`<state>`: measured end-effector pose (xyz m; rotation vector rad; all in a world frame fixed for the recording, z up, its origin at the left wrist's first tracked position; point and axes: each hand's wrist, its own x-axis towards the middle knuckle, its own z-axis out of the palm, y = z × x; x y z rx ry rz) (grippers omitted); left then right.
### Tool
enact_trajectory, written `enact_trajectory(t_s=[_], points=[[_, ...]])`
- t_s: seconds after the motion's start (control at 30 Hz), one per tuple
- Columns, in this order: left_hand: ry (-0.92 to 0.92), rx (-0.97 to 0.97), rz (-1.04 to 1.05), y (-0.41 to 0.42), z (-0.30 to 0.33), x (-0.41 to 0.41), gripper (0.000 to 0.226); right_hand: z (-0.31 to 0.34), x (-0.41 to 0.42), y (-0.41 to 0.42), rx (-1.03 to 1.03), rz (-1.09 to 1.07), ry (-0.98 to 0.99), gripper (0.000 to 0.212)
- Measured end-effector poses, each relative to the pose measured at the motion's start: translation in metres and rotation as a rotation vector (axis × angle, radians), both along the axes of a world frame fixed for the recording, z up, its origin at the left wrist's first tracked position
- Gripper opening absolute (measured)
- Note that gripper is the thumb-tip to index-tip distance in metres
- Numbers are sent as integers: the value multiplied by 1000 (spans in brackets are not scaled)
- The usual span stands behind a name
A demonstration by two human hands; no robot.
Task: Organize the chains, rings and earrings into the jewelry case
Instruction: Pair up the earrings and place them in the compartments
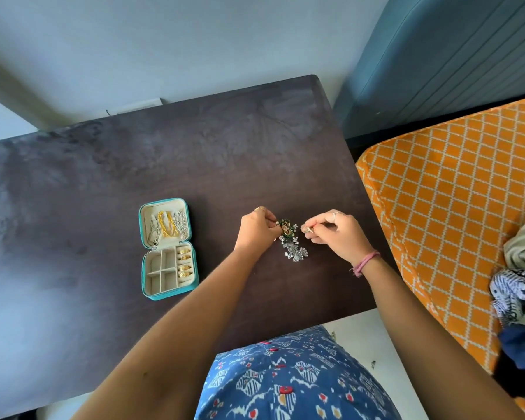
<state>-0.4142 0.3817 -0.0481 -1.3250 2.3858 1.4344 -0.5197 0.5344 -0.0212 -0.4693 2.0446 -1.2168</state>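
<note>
At the moment of inspection the earring stage of the task was in hand. The teal jewelry case [168,248] lay open on the left part of the dark table [103,177]. Its lid half held the gold chain [166,224] and the silver chains [182,224]. The gold rings [184,263] sat in the right-hand column of the base; the remaining compartments appeared empty.

The left hand [256,230] was pinched on a green and gold earring [286,226], at its left edge. The right hand [337,233] was pinched on a small gold-toned earring piece [307,229], fingertips together around it. Whether that piece was a whole earring or a backing could not be told. A cluster of silver earrings [294,250] lay on the table just below and between the two hands, well apart from the case.

Judgement: the next move called for carrying the held pieces leftward to an empty compartment in the base. Care would be needed to keep pairs together and to avoid snagging the dangling silver parts.

The table surface was dark and matte, with smudged patches, and otherwise bare. A pale wall [194,40] stood behind it. A blue padded headboard [452,65] and an orange lattice-patterned mattress [452,207] lay to the right, with some bundled clothes [521,283] on its edge.
</note>
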Motion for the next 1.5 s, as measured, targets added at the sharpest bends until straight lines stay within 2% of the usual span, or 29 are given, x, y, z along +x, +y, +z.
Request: enact_trajectory(t_s=[0.1, 0.2, 0.3, 0.43, 0.57, 0.77, 0.87, 1.0, 1.2, 1.33, 1.5], points=[[78, 106, 120, -2, 4, 6, 15, 11, 3, -5, -102, -127, -219, 22], [223, 294, 229, -6, 10, 16, 17, 20, 5, -10, -200, -233, -407, 21], [416, 447, 261, -11, 23, 29, 15, 28, 8, -15, -307, -227, -509, 18], [623, 534, 311, -20, 48, 46, 13, 40, 14, -20, -365, -113, -428, 22], [723, 559, 379, -33, 73, 60, 16, 60, 23, -33, -357, -51, -288, 29], [727, 531, 320, -49, 104, 80, 18, 92, 39, -58, -351, -78, -110, 25], [741, 504, 300, -58, 119, 89, 17, 100, 47, -70, -405, -98, -179, 23], [733, 434, 220, -72, 138, 100, 15, 111, 57, -84, -438, -80, -315, 34], [666, 408, 171, -94, 158, 109, 18, 125, 63, -97, -446, 49, -486, 38], [617, 412, 121, -102, 165, 113, 21, 128, 64, -107, -406, 56, -498, 40], [589, 464, 105, -109, 155, 113, 41, 113, 68, -118, -407, 7, -515, 27]])
